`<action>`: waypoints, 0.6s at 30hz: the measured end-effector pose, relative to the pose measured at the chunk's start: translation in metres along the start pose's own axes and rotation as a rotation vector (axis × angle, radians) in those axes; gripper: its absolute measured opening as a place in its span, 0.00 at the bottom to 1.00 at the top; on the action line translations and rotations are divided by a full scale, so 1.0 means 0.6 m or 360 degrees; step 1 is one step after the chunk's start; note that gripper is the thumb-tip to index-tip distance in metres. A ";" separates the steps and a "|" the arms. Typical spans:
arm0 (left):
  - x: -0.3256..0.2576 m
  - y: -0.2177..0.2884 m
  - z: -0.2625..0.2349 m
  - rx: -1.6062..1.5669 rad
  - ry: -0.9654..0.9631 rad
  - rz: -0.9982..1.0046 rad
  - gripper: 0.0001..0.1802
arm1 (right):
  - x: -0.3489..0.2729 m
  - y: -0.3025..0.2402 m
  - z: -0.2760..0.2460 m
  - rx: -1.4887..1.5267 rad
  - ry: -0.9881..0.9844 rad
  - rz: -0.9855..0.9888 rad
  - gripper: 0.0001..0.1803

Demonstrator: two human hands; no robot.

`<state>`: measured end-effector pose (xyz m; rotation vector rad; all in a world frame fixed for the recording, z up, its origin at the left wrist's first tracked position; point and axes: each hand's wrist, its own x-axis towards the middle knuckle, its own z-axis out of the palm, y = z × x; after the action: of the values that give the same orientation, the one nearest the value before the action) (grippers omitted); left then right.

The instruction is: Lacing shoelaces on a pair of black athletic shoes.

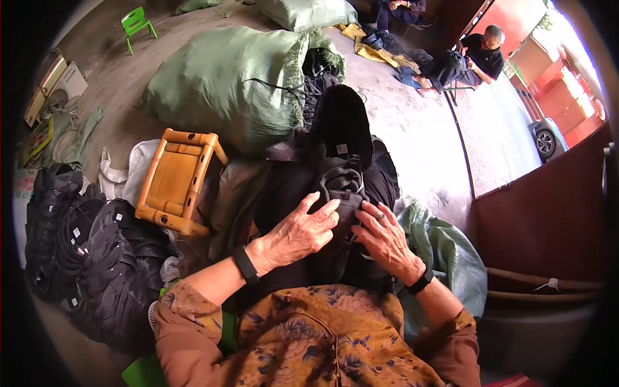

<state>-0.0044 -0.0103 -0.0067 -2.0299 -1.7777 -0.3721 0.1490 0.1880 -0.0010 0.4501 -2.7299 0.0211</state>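
Note:
A black shoe (pixel 343 187) lies on my lap, its laced front and tongue between my hands. My left hand (pixel 300 226) grips its left side, thumb and forefinger pressed near the tongue. On the opposite edge my right hand (pixel 385 242) has its fingers bent over the material. Fingertips of both hands are partly hidden against the dark fabric. Just beyond the shoe, a long rounded black piece (pixel 343 116) with a small white label stands up; whether it is joined to the shoe I cannot tell. Black wristbands sit on both wrists.
A bamboo stool (pixel 175 180) stands left, beside a heap of black shoe pieces (pixel 106 258). Ahead lies a big green woven sack (pixel 225 84) stuffed with black items. Another green sack (pixel 445 258) is at my right. A person (pixel 480 58) sits far right; a green chair (pixel 135 22) stands far left.

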 end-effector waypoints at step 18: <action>0.005 -0.004 0.059 -0.0558 -0.0174 -0.0351 0.10 | 0.046 0.039 0.028 0.0684 -0.0622 0.0304 0.06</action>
<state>-0.0087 0.0093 -0.0363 -2.1192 -2.1368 -0.6941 0.1111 0.2002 -0.0056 0.3301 -3.1464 0.6427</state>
